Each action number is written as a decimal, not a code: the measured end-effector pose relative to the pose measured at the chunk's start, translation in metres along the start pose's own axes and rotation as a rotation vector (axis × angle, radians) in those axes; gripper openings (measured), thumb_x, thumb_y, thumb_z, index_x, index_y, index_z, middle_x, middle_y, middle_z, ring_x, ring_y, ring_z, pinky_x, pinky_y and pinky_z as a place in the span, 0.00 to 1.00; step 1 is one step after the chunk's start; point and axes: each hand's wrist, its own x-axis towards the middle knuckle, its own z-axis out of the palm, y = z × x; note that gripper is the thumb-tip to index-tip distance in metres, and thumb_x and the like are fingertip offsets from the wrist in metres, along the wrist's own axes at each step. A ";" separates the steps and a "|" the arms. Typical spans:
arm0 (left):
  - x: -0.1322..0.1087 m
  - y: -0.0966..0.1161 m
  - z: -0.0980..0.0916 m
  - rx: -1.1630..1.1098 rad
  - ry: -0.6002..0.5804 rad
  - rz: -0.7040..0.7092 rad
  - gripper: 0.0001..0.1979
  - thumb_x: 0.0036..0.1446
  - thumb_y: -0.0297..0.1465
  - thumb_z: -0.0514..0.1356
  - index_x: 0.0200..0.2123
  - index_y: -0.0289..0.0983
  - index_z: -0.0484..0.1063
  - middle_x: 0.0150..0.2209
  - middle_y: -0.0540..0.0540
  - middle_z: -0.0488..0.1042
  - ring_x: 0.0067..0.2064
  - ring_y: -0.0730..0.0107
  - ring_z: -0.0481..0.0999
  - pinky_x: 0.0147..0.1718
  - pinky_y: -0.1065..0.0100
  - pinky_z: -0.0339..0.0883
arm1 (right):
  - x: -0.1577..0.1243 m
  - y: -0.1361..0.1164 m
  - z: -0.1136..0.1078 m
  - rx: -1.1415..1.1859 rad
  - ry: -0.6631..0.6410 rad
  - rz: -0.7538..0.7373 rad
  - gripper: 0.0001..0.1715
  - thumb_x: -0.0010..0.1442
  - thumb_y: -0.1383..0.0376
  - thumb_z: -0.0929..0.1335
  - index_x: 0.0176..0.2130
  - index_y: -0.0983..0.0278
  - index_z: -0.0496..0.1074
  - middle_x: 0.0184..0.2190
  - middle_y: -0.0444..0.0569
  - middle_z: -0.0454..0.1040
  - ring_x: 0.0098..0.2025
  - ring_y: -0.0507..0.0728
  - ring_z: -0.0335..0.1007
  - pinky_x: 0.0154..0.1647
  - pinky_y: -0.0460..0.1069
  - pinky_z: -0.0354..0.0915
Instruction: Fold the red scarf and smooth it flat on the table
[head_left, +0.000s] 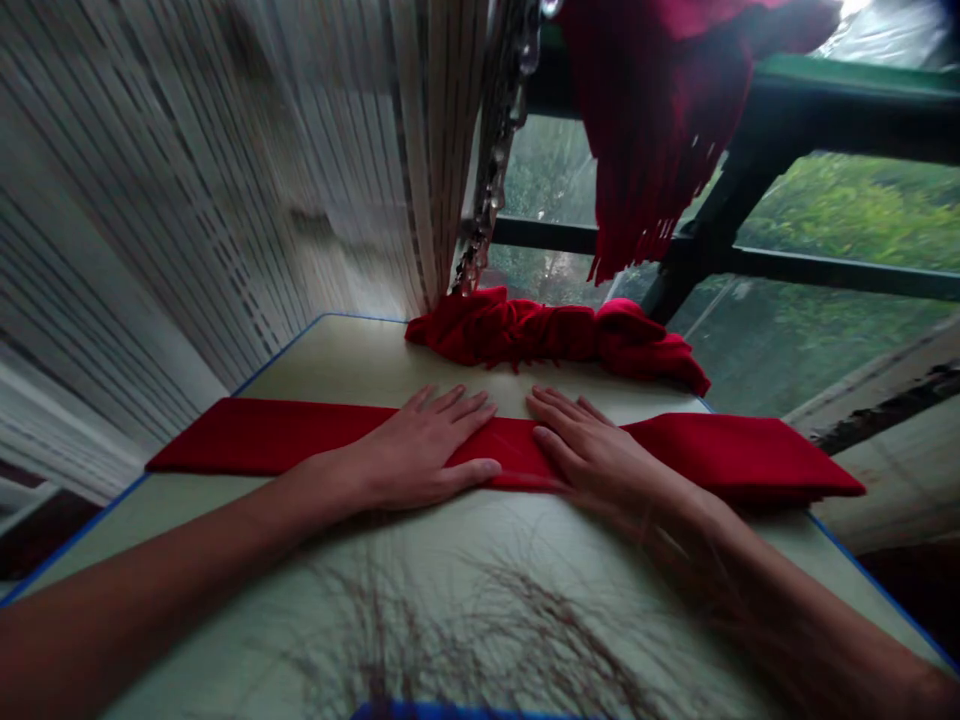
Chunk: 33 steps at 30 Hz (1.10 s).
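A long red cloth (pixel 277 437), folded into a flat strip, lies across the table. Its right end reaches past the table's edge. My left hand (pixel 420 450) rests flat on the strip left of its middle, fingers stretched out and thumb pointing right. Just to the right, my right hand (pixel 592 440) lies on the same strip with its fingers extended and pointing away from me. A short stretch of red cloth shows between the two hands. Neither hand grips anything.
The pale table (pixel 465 570) has a blue edge. A crumpled red cloth (pixel 540 330) lies at its far end. A fringed red scarf (pixel 660 130) hangs before the window (pixel 847 210). A string curtain (pixel 225 180) runs along the left. Strands of hair cross the near view.
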 end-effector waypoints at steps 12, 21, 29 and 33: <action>0.003 -0.004 0.007 -0.002 0.028 0.026 0.49 0.65 0.63 0.46 0.75 0.35 0.44 0.76 0.40 0.40 0.76 0.52 0.38 0.72 0.46 0.31 | 0.014 -0.047 0.014 -0.026 -0.008 -0.070 0.41 0.74 0.46 0.51 0.75 0.64 0.44 0.76 0.54 0.44 0.77 0.61 0.35 0.76 0.66 0.37; 0.002 -0.004 0.005 -0.002 -0.014 0.007 0.48 0.65 0.64 0.43 0.75 0.36 0.44 0.76 0.44 0.38 0.76 0.52 0.36 0.72 0.44 0.30 | -0.008 0.010 0.005 -0.079 -0.011 0.112 0.40 0.74 0.45 0.48 0.74 0.62 0.50 0.76 0.52 0.47 0.77 0.63 0.37 0.75 0.69 0.37; 0.003 -0.005 0.007 0.009 0.003 0.011 0.50 0.65 0.64 0.44 0.75 0.35 0.42 0.76 0.43 0.38 0.76 0.53 0.36 0.72 0.44 0.31 | 0.011 -0.035 0.011 -0.062 0.016 -0.040 0.40 0.74 0.46 0.49 0.75 0.61 0.45 0.76 0.51 0.43 0.77 0.61 0.34 0.75 0.68 0.38; 0.003 -0.005 0.007 0.006 -0.006 0.011 0.49 0.65 0.64 0.43 0.75 0.36 0.42 0.76 0.43 0.38 0.76 0.53 0.36 0.72 0.45 0.30 | 0.002 -0.018 0.006 -0.077 -0.064 0.025 0.40 0.73 0.46 0.49 0.74 0.62 0.48 0.76 0.50 0.44 0.77 0.61 0.33 0.76 0.66 0.36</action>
